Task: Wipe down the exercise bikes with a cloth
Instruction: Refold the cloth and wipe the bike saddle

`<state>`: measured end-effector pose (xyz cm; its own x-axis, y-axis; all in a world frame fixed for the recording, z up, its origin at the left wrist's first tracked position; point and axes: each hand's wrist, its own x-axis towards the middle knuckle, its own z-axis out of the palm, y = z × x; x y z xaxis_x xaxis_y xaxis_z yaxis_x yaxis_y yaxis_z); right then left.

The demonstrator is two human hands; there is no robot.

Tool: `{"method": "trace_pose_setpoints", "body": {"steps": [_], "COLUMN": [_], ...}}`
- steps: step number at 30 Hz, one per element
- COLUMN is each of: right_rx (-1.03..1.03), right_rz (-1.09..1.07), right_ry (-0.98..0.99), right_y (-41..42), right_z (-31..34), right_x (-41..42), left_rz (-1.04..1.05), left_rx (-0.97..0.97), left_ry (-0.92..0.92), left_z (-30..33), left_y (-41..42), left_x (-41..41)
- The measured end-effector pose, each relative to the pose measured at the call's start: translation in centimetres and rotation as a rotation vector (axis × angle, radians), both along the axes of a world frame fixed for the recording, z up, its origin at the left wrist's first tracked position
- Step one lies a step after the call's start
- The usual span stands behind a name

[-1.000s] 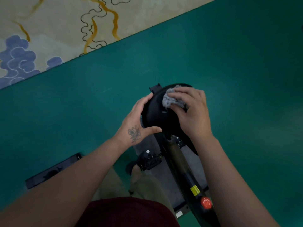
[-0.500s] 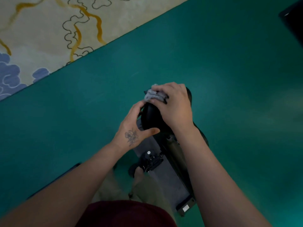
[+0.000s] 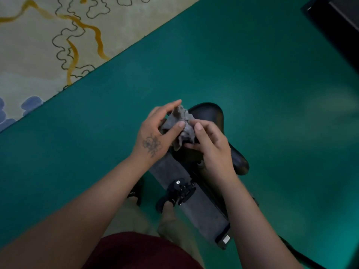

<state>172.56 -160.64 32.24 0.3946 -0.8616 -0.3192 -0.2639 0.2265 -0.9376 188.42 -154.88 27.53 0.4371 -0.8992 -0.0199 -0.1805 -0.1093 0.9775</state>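
Holding the grey cloth [image 3: 179,124] bunched between both your hands, just above the bike's black saddle [image 3: 210,113].

Nearest you: maroon shirt hem [image 3: 136,251], tan trouser legs [image 3: 134,216], then the grey bike frame panel [image 3: 196,206] running from near right to far left, with a black clamp knob [image 3: 179,189] on it. Your left hand [image 3: 157,131], flower tattoo on its back, pinches the cloth's left side, thumb on top and fingers extended along the far edge. Your right hand [image 3: 212,145] pinches the right side, thumb pressed on the crumpled fabric, fingers curled beneath. Saddle sits partly hidden under the cloth and right hand. Beyond: green floor mat [image 3: 252,65], then patterned cream carpet [image 3: 38,45] far left. Dark object [image 3: 340,22] far right, unidentifiable.
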Motion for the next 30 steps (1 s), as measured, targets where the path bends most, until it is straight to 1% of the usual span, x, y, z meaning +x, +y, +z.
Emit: {"method": "trace_pose_setpoints", "body": {"steps": [2, 5, 6, 7, 10, 13, 15, 17, 19, 23, 25, 28, 30], "right_rx": [-0.214, -0.662, -0.753, -0.785, -0.694, -0.618, -0.596, -0.583, -0.579, -0.613, -0.632, -0.664, -0.677], "right_rz": [0.057, 0.065, 0.077, 0.104, 0.25, 0.358, 0.404, 0.456, 0.504, 0.535, 0.532, 0.534, 0.544], "right_ry": [0.129, 0.431, 0.509, 0.569, 0.682, 0.706, 0.696, 0.68, 0.668, 0.704, 0.704, 0.69, 0.692], "right_y": [-0.3, -1.6, -2.0, -2.4, -3.2, -3.6, -4.3, -4.9, -5.3, -5.6, -5.6, -5.6, -5.4], "right_z": [0.1, -0.5, -0.7, -1.1, -2.4, -3.1, -3.1, -2.9, -3.1, -3.4, -3.6, -3.8, -3.9], "right_x": [-1.6, -5.5, -6.8, -8.0, -10.2, -10.4, -9.9, -9.2, -8.6, -8.2, -8.2, -8.2, -8.2], "left_rz": [-0.064, -0.125, -0.144, -0.167, -0.2, -0.162, -0.132, -0.114, -0.113, -0.135, -0.142, -0.159, -0.151], "left_rx": [0.02, 0.032, 0.036, 0.035, 0.003, -0.065, -0.09, -0.097, -0.104, -0.033, 0.0, 0.063, 0.086], "left_ry": [0.059, 0.085, 0.08, 0.054, -0.134, -0.365, -0.448, -0.485, -0.454, -0.265, -0.242, -0.268, -0.237], "left_z": [-0.5, -0.9, -0.9, -0.9, -0.9, -1.1, -1.3, -1.6, -1.6, -0.9, -0.7, -0.7, -1.1], "left_y": [-0.6, -1.6, -1.9, -2.1, -2.7, -3.0, -3.0, -2.7, -2.4, -1.8, -1.5, -1.4, -1.4], "left_x": [0.9, 1.9, 2.2, 2.3, 2.5, 2.6, 2.6, 2.4, 2.0, 1.8, 1.8, 1.8, 1.6]}}
